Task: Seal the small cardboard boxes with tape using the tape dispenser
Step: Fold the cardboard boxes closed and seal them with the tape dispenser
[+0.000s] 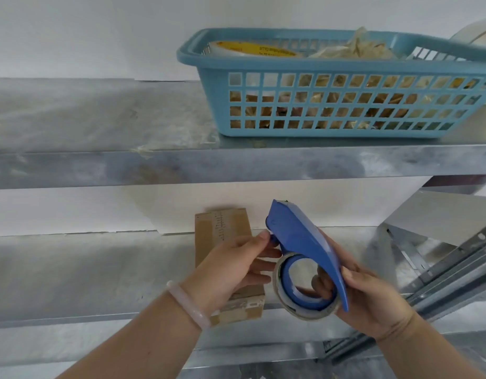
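We hold the blue tape dispenser (304, 242) in both hands above the lower shelf (86, 269) of a metal rack. Its toothed nose points up and away toward the wall, and its roll of tape (304, 310) hangs at the near end. The right hand (373, 296) grips the dispenser, with the thumb on the outer edge of the blue cover and the fingers hooked through the roll's core. The left hand (236, 269) pinches a small blue lug on the dispenser's side between thumb and forefinger, its other fingers reaching toward the roll.

The small cardboard box (222, 228) lies on the shelf below and behind the left hand, which hides its middle. Its long axis runs from the shelf's front edge away toward the wall (some tape already shows at its near end). The box sits to the left of the dispenser, so the left hand is nearer to steady it. We judge that the nose must swing down and leftward to run along that axis.
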{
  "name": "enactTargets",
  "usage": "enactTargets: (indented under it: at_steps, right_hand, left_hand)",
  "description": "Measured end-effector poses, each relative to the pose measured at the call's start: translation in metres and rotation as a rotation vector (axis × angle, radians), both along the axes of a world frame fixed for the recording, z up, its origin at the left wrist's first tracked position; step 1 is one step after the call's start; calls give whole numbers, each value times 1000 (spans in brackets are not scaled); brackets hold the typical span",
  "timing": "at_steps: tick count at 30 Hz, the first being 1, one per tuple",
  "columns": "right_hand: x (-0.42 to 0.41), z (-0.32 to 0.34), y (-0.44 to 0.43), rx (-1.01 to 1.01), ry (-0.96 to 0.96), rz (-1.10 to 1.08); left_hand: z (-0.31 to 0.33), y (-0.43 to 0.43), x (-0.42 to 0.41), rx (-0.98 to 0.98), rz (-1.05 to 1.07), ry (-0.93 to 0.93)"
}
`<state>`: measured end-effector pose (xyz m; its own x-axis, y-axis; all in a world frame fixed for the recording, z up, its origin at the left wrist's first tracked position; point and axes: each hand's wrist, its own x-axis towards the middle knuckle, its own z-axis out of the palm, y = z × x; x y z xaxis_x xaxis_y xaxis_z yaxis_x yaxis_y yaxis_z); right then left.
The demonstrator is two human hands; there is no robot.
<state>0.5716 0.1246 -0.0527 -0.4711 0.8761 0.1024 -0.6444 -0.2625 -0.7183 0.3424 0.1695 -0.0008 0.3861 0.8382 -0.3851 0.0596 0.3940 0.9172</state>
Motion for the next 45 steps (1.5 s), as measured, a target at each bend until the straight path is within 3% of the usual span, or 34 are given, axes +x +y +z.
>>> enactTargets:
  at_steps: [8, 11, 17, 26, 45]
  right_hand:
    - [-3, 5, 0, -10, -250, 17]
    - [-4, 12, 4, 32, -239, 98]
    - [-2, 31, 14, 94, -526, 113]
    - [-21, 57, 21, 167, -819, -102]
    - [4, 85, 31, 339, -1076, 154]
  left_hand:
    - [6, 4, -8, -164, 164, -142]
    - [12, 8, -15, -174, 132, -85]
    - [15, 14, -30, -159, 39, 13]
    - [10, 12, -38, -116, 73, 88]
    - [-14, -24, -55, -2, 372, 206]
